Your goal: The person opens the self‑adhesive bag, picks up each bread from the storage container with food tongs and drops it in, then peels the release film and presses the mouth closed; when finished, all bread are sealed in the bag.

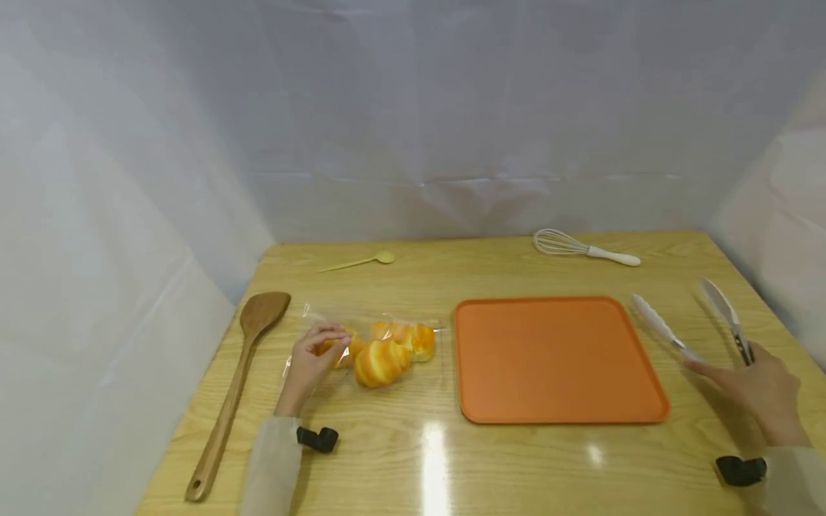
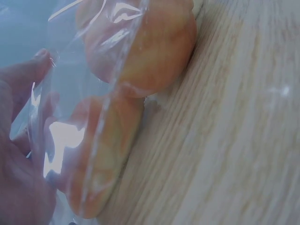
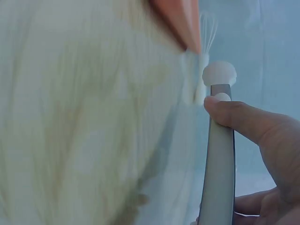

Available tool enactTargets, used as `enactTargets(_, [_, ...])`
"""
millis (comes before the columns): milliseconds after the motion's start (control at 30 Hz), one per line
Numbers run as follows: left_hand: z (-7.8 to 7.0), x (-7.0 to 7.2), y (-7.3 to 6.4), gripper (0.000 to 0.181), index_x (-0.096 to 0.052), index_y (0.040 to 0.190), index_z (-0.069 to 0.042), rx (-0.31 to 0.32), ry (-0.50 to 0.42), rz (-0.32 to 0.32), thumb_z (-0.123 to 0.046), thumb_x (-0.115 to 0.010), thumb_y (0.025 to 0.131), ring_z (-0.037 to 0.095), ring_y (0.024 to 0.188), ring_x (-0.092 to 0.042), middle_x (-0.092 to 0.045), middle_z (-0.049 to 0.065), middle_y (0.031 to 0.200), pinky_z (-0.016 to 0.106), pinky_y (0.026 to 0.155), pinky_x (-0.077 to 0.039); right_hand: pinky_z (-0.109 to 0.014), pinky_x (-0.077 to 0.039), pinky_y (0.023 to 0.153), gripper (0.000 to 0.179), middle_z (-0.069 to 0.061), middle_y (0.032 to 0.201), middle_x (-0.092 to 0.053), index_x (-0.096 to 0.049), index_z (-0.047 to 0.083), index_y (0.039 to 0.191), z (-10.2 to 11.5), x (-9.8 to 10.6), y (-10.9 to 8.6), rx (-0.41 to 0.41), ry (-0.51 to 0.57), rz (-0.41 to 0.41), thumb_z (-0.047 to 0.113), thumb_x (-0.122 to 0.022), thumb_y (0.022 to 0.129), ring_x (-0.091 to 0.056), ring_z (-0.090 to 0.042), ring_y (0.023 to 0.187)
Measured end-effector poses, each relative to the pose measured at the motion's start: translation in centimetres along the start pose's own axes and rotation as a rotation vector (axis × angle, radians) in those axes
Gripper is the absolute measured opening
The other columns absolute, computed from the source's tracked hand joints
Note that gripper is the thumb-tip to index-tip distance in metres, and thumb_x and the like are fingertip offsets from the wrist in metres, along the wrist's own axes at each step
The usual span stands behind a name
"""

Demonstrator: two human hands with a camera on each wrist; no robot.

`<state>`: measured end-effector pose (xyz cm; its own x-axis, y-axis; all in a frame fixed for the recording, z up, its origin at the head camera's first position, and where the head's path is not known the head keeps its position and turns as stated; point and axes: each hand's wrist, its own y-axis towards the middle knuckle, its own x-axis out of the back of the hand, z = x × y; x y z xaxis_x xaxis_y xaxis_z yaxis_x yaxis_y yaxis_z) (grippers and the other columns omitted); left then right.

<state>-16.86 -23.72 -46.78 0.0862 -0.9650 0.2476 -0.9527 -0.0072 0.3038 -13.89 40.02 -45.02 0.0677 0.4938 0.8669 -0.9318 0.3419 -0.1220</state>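
Note:
My left hand pinches the edge of a clear plastic bag between thumb and fingers, left of centre on the table. Several golden bread rolls lie inside the bag. Close up in the left wrist view, two of the rolls show through shiny film, beside the hand. Over at the right, my right hand holds a pair of tongs with pale tips, its two arms spread wide above the table. The right wrist view shows the thumb pressed along one tong arm.
An orange tray lies between the bag and the tongs. A wooden spatula is along the left side. Towards the back edge lie a small yellow spoon and a white whisk.

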Motion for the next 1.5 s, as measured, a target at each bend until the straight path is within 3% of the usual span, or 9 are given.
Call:
enactTargets(300, [0.3, 0.0, -0.1, 0.015, -0.068, 0.099, 0.014, 0.007, -0.003, 0.019, 0.003, -0.065, 0.09, -0.002, 0.103, -0.054, -0.058, 0.025, 0.11, 0.007, 0.091, -0.046, -0.064, -0.045, 0.09, 0.121, -0.051, 0.137, -0.025, -0.013, -0.024, 0.141, -3.1, 1.4, 1.1, -0.242, 0.035, 0.17, 0.07, -0.06, 0.081, -0.038, -0.062, 0.116])
enactTargets(500, [0.4, 0.0, -0.1, 0.014, -0.068, 0.097, 0.015, -0.022, -0.013, 0.013, 0.003, -0.065, 0.09, -0.002, 0.101, -0.055, -0.061, 0.011, 0.105, 0.008, 0.09, -0.047, -0.061, -0.046, 0.092, 0.122, -0.051, 0.138, -0.024, -0.012, -0.025, 0.141, -3.3, 1.5, 1.3, -0.3, 0.015, 0.214, 0.071, -0.059, 0.082, -0.04, -0.059, 0.117])
enactTargets(667, [0.2, 0.1, 0.1, 0.016, -0.068, 0.101, 0.014, -0.01, 0.008, 0.033, 0.002, -0.063, 0.092, -0.003, 0.103, -0.054, -0.06, 0.019, 0.108, 0.008, 0.093, -0.045, -0.063, -0.042, 0.099, 0.125, -0.051, 0.142, -0.017, -0.006, -0.026, 0.141, -2.9, 1.4, 1.5, -0.335, -0.039, 0.234, 0.072, -0.055, 0.083, -0.033, -0.062, 0.124])
enactTargets(800, [-0.7, 0.7, 0.7, 0.021, -0.069, 0.106, 0.008, 0.046, 0.117, 0.06, -0.009, -0.061, 0.096, -0.003, 0.104, -0.052, -0.061, 0.018, 0.113, 0.023, 0.103, -0.045, -0.074, -0.028, 0.102, 0.124, -0.051, 0.144, -0.008, -0.004, -0.02, 0.145, -2.1, 1.0, 1.0, -0.262, -0.052, 0.133, 0.073, -0.055, 0.082, -0.02, -0.069, 0.127])
enactTargets(933, [-1.9, 1.0, 2.1, 0.026, -0.07, 0.11, 0.003, 0.048, 0.229, 0.091, -0.018, -0.06, 0.098, 0.01, 0.111, -0.053, -0.062, 0.015, 0.116, 0.049, 0.106, -0.044, -0.08, -0.017, 0.098, 0.107, -0.053, 0.143, -0.007, -0.012, -0.016, 0.146, 0.4, 0.1, 0.3, -0.08, -0.019, -0.053, 0.065, -0.052, 0.089, -0.011, -0.073, 0.128])
enactTargets(1100, [-4.2, 0.5, 5.5, 0.031, -0.07, 0.115, -0.003, -0.01, 0.334, 0.202, -0.026, -0.058, 0.099, 0.031, 0.117, -0.055, -0.063, 0.015, 0.12, 0.055, 0.102, -0.045, -0.079, -0.019, 0.096, 0.078, -0.05, 0.135, -0.03, -0.033, -0.018, 0.14, 5.6, -2.3, -0.9, 0.229, 0.099, -0.178, 0.043, -0.054, 0.097, -0.026, -0.067, 0.123])
enactTargets(1200, [-6.1, -0.5, 8.1, 0.031, -0.07, 0.117, -0.004, -0.056, 0.412, 0.303, -0.027, -0.056, 0.1, 0.033, 0.114, -0.057, -0.064, 0.015, 0.121, 0.054, 0.103, -0.044, -0.076, -0.029, 0.095, 0.06, -0.049, 0.127, -0.043, -0.046, -0.018, 0.132, 9.5, -4.2, -1.8, 0.399, 0.203, -0.213, 0.024, -0.064, 0.094, -0.037, -0.065, 0.117])
enactTargets(1333, [-8.3, -2.4, 11.2, 0.029, -0.069, 0.119, -0.006, -0.06, 0.487, 0.457, -0.024, -0.055, 0.101, 0.032, 0.11, -0.058, -0.064, 0.015, 0.124, 0.051, 0.1, -0.048, -0.061, -0.05, 0.082, 0.046, -0.039, 0.118, -0.058, -0.056, -0.013, 0.127, 14.6, -6.4, -3.5, 0.546, 0.258, -0.179, 0.013, -0.068, 0.091, -0.057, -0.052, 0.103])
enactTargets(1500, [-9.2, -5.4, 13.3, 0.028, -0.068, 0.122, -0.006, 0.012, 0.578, 0.737, -0.019, -0.055, 0.101, 0.032, 0.114, -0.059, -0.063, 0.015, 0.128, 0.048, 0.099, -0.049, -0.033, -0.055, 0.062, 0.044, -0.02, 0.097, -0.069, -0.056, -0.002, 0.133, 19.9, -9.1, -6.7, 0.554, 0.361, 0.116, 0.022, -0.062, 0.097, -0.066, -0.028, 0.078])
